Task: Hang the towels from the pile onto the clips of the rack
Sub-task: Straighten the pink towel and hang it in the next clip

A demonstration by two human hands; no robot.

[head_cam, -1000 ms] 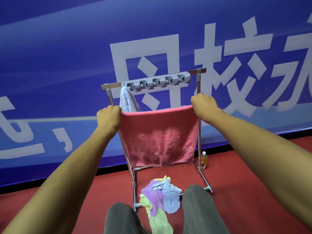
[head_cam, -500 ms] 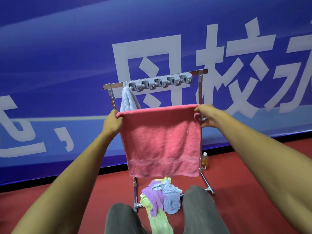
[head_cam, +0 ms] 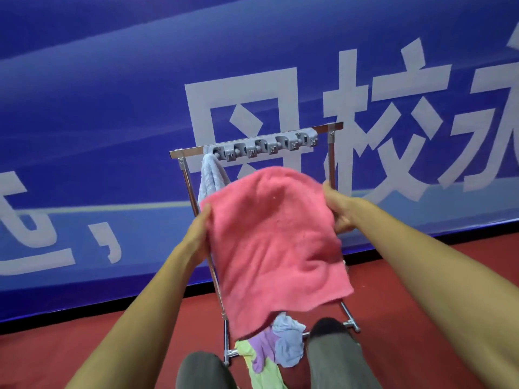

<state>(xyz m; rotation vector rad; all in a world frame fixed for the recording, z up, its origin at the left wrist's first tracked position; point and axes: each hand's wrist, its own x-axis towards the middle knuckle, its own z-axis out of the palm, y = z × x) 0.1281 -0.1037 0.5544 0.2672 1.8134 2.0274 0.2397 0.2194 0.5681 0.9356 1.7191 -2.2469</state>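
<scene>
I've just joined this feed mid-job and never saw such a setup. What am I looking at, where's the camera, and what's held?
There is no machine here: a person works with bare hands, and the one picture comes from a camera on their head, looking forward and down. The left hand and right hand each hold a side edge of a pink towel, lifted in front of a metal rack. Along its top bar runs a grey row of clips; a pale blue towel hangs from the leftmost, the others look free. On the red floor at the rack's feet, between the person's knees, lies the pile of towels yet to hang.
</scene>
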